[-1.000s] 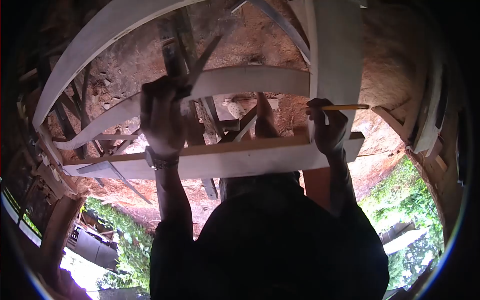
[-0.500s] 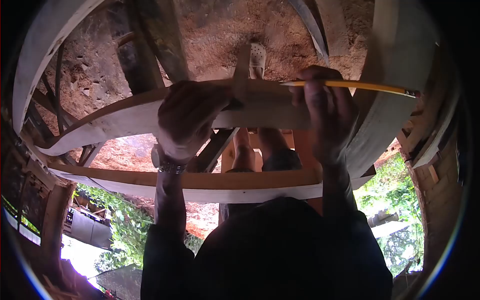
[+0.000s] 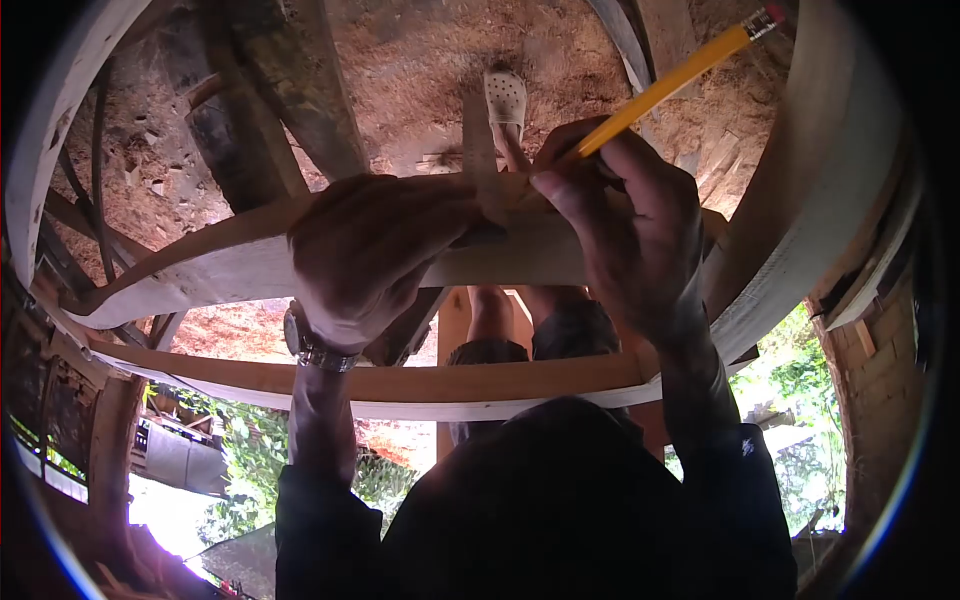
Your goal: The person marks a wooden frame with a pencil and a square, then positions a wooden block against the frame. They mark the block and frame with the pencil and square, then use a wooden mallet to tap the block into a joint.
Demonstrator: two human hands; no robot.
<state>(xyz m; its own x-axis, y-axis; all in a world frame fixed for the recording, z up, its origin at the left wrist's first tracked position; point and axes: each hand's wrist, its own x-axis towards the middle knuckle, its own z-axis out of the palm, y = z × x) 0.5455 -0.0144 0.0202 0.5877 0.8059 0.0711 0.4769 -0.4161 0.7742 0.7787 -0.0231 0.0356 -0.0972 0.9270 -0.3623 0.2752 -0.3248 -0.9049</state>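
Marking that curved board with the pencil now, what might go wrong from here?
1. The left hand presses a metal square against the curved wooden board; on a curve it may rock, skewing the line.
2. The right hand holds the pencil steeply tilted, so its tip may drift off the square's edge.
3. The board looks perched on a lower rail; pressing down could shift it.

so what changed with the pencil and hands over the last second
The right hand tipped the pencil from lying level to slanting up and to the right, its tip down at the curved plank. The left hand stayed pressed on the plank, holding the metal tool there.
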